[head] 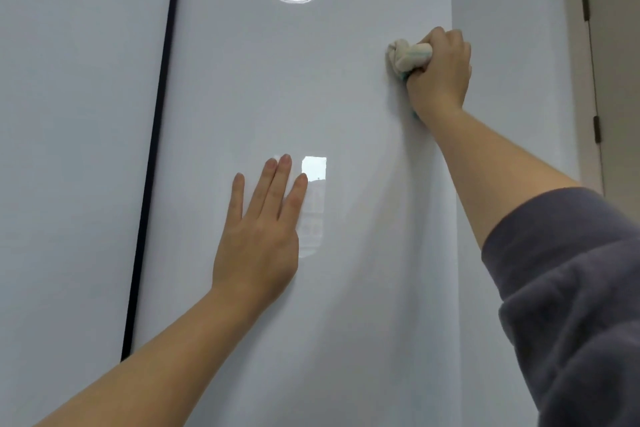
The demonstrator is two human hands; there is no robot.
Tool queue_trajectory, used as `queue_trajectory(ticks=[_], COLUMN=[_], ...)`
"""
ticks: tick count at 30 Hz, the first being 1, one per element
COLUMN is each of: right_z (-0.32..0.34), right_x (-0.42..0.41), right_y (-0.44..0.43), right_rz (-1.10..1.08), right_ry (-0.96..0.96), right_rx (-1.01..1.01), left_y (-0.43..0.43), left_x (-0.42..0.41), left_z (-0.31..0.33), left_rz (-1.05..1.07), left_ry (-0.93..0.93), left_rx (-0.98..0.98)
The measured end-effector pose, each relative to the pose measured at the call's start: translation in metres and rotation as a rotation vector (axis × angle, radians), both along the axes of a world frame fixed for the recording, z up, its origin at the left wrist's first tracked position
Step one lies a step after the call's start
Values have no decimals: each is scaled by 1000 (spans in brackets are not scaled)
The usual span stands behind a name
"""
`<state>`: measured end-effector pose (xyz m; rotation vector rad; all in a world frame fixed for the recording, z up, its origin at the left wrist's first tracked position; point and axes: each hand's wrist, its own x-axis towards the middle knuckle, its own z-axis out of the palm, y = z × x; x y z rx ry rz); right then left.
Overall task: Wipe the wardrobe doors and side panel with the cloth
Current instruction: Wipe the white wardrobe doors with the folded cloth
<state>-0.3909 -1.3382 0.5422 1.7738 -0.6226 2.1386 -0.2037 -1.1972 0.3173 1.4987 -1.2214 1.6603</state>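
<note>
While the white wardrobe door (242, 80) fills most of the frame, your left grip (258, 236) lies flat against it at lower centre, fingers straight, and your right grip (440, 73) at upper right curls tight round the bunched cloth (407, 54), pressing it near the door's right edge.

Cloth (407, 55) mostly hidden inside right hand (440, 69) grip; room door (616, 80) cut by right edge.

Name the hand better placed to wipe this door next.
Right: the right hand grips the cloth against the wardrobe door near its right edge; the left hand lies flat on it, holding nothing.
</note>
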Motion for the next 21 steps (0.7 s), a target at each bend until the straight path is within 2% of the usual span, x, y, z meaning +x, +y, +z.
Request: queue_trajectory(ticks=[5,10,15,17,21], right_z=[-41,-166,-303,-330,-346], right_x=[-7,-9,-13,-13,-10], right_y=[-3,-10,-9,-5,5], right_rz=[58,132,122,122,132], right_ry=[67,103,143,140,136], right_rx=[-37,-97,16,74,141], left_y=[2,5,11,15,22], left_x=[2,2,-4,-11,-11], left_z=[2,0,1,-7,-51], left_rz=[-7,-29,-77,-84,-25], left_ry=[11,26,71,96,-6], left_rx=[15,38,71,82,185])
